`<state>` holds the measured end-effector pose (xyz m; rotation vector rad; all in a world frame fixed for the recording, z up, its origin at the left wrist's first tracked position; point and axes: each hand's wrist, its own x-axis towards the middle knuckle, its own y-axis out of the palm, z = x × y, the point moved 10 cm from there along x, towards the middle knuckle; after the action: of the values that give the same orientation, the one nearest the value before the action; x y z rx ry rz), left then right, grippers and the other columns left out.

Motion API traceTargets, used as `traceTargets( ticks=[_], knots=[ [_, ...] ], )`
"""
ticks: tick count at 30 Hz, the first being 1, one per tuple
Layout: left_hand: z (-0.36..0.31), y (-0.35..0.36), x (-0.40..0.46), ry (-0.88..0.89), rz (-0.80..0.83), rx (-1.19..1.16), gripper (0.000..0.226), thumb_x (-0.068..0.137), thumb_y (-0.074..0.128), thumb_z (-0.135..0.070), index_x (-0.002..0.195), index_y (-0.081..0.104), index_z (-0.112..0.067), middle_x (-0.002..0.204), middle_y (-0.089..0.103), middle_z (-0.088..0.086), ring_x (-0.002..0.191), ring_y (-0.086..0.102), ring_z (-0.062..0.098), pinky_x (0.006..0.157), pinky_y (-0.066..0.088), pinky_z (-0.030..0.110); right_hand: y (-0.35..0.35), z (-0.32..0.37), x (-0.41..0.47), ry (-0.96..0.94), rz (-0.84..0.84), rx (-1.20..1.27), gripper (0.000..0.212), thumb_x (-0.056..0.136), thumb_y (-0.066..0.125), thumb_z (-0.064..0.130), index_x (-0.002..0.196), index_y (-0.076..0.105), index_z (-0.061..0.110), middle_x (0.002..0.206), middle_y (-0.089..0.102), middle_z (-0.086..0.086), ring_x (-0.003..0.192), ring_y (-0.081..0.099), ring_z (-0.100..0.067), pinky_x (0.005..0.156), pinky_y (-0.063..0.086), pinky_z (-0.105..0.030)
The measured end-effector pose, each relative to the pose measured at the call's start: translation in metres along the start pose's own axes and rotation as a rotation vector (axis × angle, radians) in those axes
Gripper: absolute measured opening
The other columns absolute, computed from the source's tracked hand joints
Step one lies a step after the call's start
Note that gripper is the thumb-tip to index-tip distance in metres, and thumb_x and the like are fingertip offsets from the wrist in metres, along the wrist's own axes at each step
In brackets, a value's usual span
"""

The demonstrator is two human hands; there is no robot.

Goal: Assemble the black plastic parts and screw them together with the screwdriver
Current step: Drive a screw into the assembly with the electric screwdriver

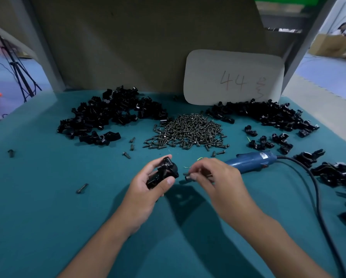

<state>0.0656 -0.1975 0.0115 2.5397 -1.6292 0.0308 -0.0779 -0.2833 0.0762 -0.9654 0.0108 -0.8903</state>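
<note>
Teal tabletop [47, 197]: screw being brought to the joined black plastic parts [164, 171].
The parts are gripped in the left hand [148, 189]; a screw [188, 176] is pinched by right hand [214, 175] fingers. Likely next: seating it, then the blue electric screwdriver [252, 160] is needed.

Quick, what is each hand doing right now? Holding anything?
Left hand: grips a black plastic part, fingers curled round it.
Right hand: pinches small screws at the fingertips, close to the part.
</note>
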Motion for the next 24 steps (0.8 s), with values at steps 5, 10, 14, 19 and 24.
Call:
traceTargets(
  ticks=[5,10,14,19,24],
  knots=[
    [-0.003,0.003,-0.001,0.021,0.023,-0.001,0.04,0.086,0.074,-0.03,0.121,0.065,-0.048,0.099,0.071,-0.024,0.078,0.062,-0.007,0.075,0.048,0.009,-0.002,0.019,0.002,-0.14,-0.051,-0.011,0.007,0.093,0.072,0.011,0.095,0.072,0.018,0.091,0.063,0.01,0.083,0.059,-0.003,0.077,0.044,-0.01],
    [0.0,0.002,0.0,0.017,0.037,-0.015,0.041,0.086,0.071,-0.028,0.123,0.065,-0.044,0.102,0.071,-0.022,0.081,0.063,-0.006,0.074,0.05,0.011,-0.003,0.037,0.002,-0.249,-0.048,-0.074,0.008,0.091,0.073,0.007,0.097,0.071,0.012,0.093,0.065,0.003,0.08,0.063,-0.014,0.071,0.054,-0.033],
    [0.002,0.005,0.001,0.006,0.06,-0.025,0.041,0.086,0.072,-0.03,0.125,0.065,-0.042,0.103,0.072,-0.017,0.078,0.06,-0.002,0.074,0.05,0.014,-0.002,0.046,0.002,-0.264,-0.01,-0.058,0.027,0.09,0.075,0.008,0.107,0.057,0.018,0.094,0.068,0.007,0.082,0.068,-0.015,0.068,0.058,-0.039],
    [0.002,0.005,-0.001,-0.004,0.059,-0.07,0.043,0.085,0.07,-0.025,0.126,0.065,-0.034,0.105,0.074,-0.01,0.082,0.058,0.007,0.079,0.052,0.02,-0.001,0.044,0.008,-0.258,0.009,-0.032,0.043,0.088,0.079,0.014,0.101,0.042,0.032,0.09,0.073,0.007,0.086,0.071,-0.008,0.071,0.058,-0.034],
    [0.0,0.006,-0.001,-0.004,0.07,-0.068,0.044,0.084,0.07,-0.022,0.127,0.064,-0.03,0.104,0.074,-0.011,0.081,0.061,0.007,0.078,0.051,0.018,0.002,0.028,0.015,-0.153,0.026,0.047,0.036,0.087,0.08,0.024,0.091,0.046,0.034,0.078,0.066,0.013,0.076,0.064,-0.004,0.067,0.049,-0.017]
  ],
)
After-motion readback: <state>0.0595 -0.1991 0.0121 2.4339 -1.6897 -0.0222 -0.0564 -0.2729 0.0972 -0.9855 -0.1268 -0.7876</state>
